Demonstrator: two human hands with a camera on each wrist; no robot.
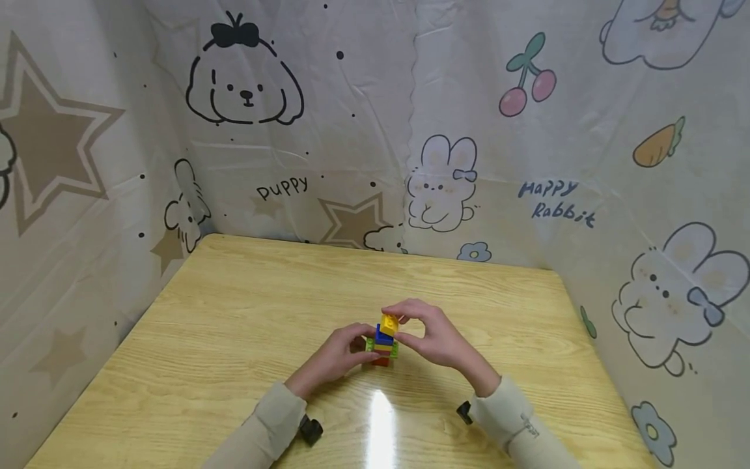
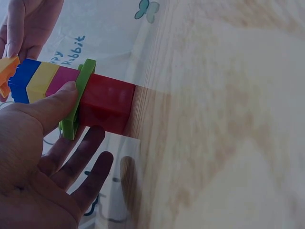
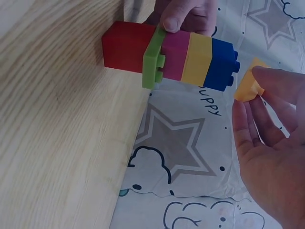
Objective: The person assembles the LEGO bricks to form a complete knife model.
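A tower of toy building blocks stands upright on the table. From the bottom it has a red block [image 2: 107,102], a wider light green plate [image 3: 151,71], a magenta block [image 3: 174,55], a yellow block [image 3: 196,58] and a blue block [image 3: 220,64] with bare studs. My left hand [image 1: 340,355] holds the tower from the left, thumb and fingers around it at the green plate and magenta block. Between thumb and fingers, my right hand [image 1: 435,333] pinches an orange-yellow brick [image 3: 247,87], tilted just above the blue block. A small gap shows there in the right wrist view.
The light wood table [image 1: 246,293] extends around the tower. Printed curtains [image 1: 351,130] hang behind and along both sides. Dark wrist devices [image 1: 310,430] sit by the sleeves.
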